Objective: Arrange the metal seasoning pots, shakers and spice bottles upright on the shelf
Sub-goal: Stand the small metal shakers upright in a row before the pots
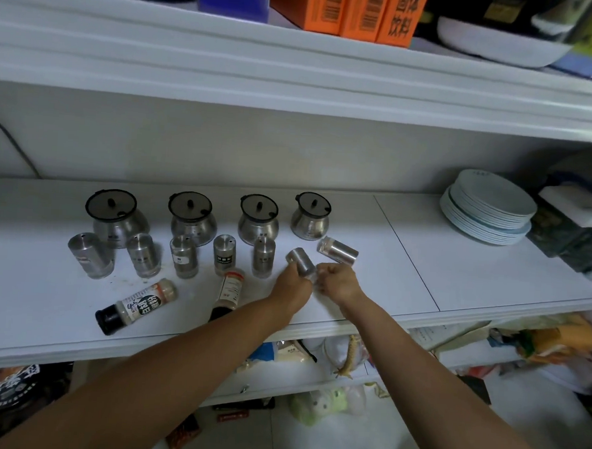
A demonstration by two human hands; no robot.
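Between left hand [293,283] and right hand [338,282], tilted metal shaker [302,266], gripped by both

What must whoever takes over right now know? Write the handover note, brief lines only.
Left hand grips a tilted shaker; right hand appears to pinch its lower end.
Done: four pots upright in the back row, five shakers upright in front of them.
Left: stand the tilted shaker; stand the lying shaker beside the rightmost pot; stand the two spice bottles lying near the shelf front edge, one partly hidden by the left forearm.
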